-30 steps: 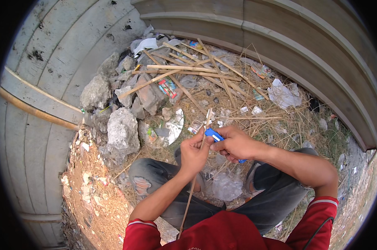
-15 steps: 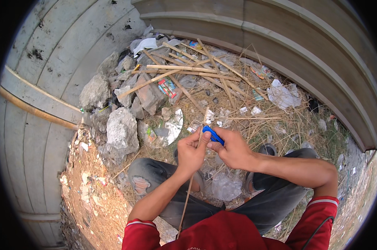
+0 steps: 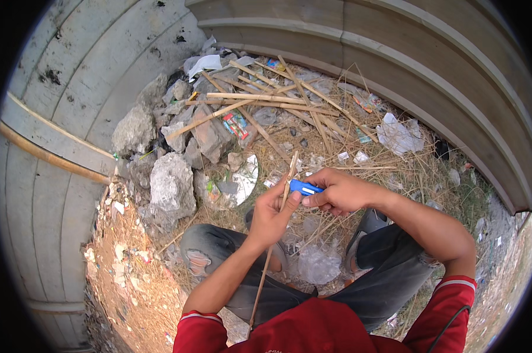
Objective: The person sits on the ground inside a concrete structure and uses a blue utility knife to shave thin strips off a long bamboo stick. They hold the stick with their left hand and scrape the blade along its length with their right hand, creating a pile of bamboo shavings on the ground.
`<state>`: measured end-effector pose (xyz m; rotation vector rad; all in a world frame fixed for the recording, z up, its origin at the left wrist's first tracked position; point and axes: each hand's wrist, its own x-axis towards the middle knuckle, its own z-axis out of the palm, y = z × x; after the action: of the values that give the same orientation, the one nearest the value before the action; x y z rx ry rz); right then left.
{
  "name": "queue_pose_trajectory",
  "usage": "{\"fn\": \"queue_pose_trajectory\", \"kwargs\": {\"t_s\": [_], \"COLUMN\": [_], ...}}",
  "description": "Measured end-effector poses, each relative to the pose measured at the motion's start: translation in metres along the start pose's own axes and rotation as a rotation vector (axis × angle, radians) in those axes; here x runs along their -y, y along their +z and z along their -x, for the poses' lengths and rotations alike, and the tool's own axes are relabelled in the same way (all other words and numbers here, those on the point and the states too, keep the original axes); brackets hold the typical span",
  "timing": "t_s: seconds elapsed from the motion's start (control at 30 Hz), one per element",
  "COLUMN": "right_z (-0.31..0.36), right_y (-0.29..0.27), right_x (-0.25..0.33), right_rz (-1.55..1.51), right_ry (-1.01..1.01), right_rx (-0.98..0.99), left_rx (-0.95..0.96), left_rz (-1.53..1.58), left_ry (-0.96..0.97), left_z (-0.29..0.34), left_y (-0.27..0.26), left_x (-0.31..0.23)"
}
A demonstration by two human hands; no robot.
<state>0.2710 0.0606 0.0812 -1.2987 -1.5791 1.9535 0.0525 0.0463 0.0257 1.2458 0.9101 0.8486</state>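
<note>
A long thin wooden strip (image 3: 260, 294) slants from my lap up past my left hand, its far end pointing toward the pile of sticks. My left hand (image 3: 270, 216) is closed around it near that upper end. Pinched in the fingers of my right hand (image 3: 347, 193) is a blue utility knife (image 3: 305, 187), held almost level. The knife's left end meets the strip just beside my left thumb. Its blade cannot be made out.
Crossed wooden strips (image 3: 272, 97) lie on dry grass ahead. Grey rocks (image 3: 172, 185) are piled at left, beside a panel wall (image 3: 48, 217). A corrugated metal sheet (image 3: 407, 65) curves behind at right. A crumpled plastic bag (image 3: 320, 263) sits between my feet.
My right hand has turned the blue knife flatter and shifted slightly right and down. The strip's upper end leans a little more to the right. My left hand keeps its hold.
</note>
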Motion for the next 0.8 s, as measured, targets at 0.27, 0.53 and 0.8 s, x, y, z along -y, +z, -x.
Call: {"fn": "queue_pose_trajectory", "kwargs": {"t_s": [0.27,0.53,0.8], "right_z": [-0.007,-0.016,0.011], "right_y": [0.049,0.027,0.002], "right_x": [-0.019,-0.011,0.009], "right_rz": [0.092,0.135,0.423], "right_ry": [-0.199,-0.295,-0.366], "right_rx": [-0.452,-0.531,-0.34], "left_rx": [-0.177,-0.117,-0.017], "left_rz": [-0.054,-0.086,-0.031], "left_ry": [0.08,0.004,-0.021], "left_z": [-0.01,-0.005,0.0], "left_y": [0.016,0.011,-0.01], "left_x": [-0.004,-0.012,-0.031]}}
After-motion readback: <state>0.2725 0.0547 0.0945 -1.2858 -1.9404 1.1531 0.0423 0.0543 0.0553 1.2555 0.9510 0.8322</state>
